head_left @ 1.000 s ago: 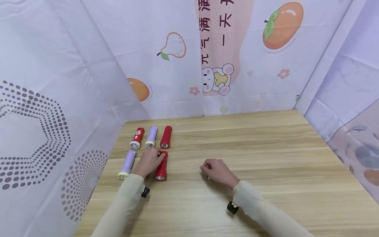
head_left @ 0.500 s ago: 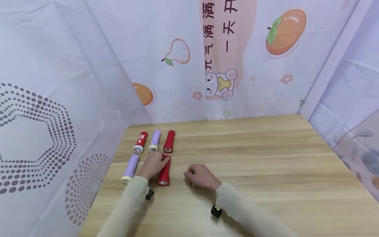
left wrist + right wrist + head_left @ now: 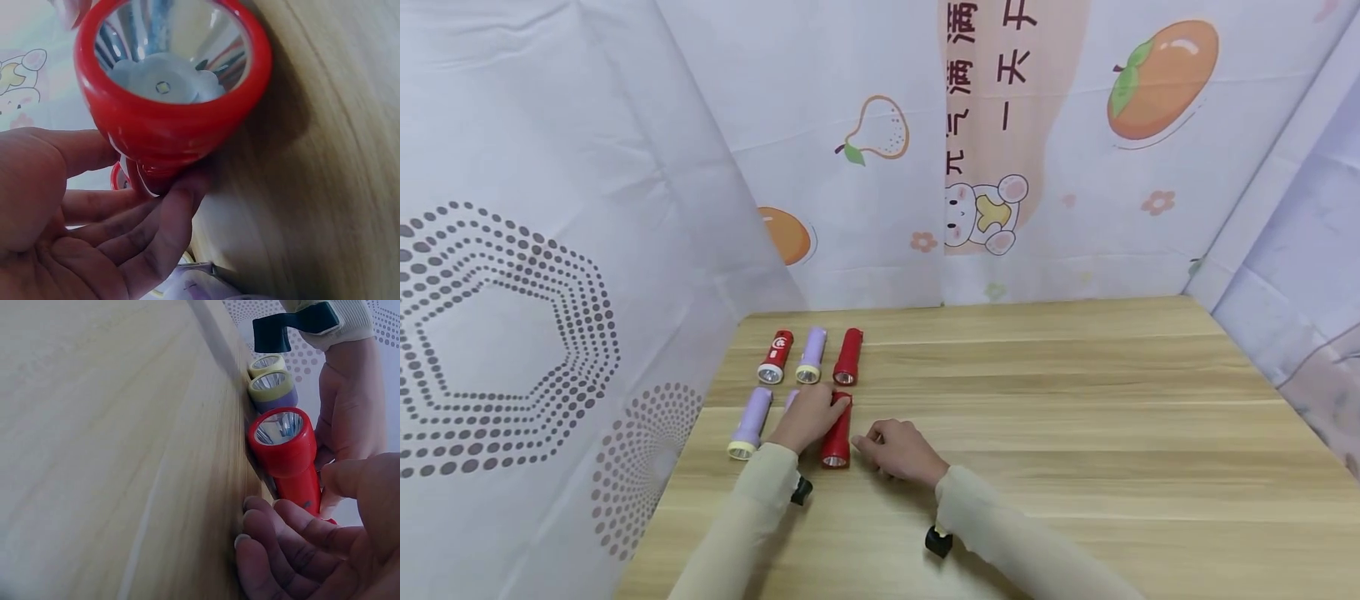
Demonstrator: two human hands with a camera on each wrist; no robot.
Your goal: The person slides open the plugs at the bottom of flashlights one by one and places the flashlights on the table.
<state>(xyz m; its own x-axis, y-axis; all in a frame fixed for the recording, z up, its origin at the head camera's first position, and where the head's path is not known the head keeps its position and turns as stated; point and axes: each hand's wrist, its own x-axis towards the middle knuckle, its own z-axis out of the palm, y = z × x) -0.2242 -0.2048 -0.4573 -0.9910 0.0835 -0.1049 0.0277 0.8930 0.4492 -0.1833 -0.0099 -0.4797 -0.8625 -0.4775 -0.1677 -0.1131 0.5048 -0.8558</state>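
Note:
My left hand (image 3: 808,414) grips the tail part of a red flashlight (image 3: 837,446) lying at the right end of the front row. In the left wrist view its wide red head (image 3: 169,128) with a silvery reflector faces the camera, and the thumb and fingers (image 3: 162,244) are round the narrower body. My right hand (image 3: 898,450) is just right of this flashlight, fingers loosely curled and holding nothing. The right wrist view puts its fingertips (image 3: 253,528) close beside the red body; whether they touch cannot be told. A lilac flashlight (image 3: 792,398) is mostly hidden beneath my left hand.
A lilac flashlight with a yellow head (image 3: 750,425) lies left of my left hand. Behind stand in a row a red flashlight with a white head (image 3: 777,357), a lilac one (image 3: 812,354) and a plain red one (image 3: 848,357). Printed curtains (image 3: 850,233) border the wooden table (image 3: 1060,400).
My right hand has moved left, from well apart to right beside the red flashlight. My left hand stays on that flashlight. The head view has shifted a little.

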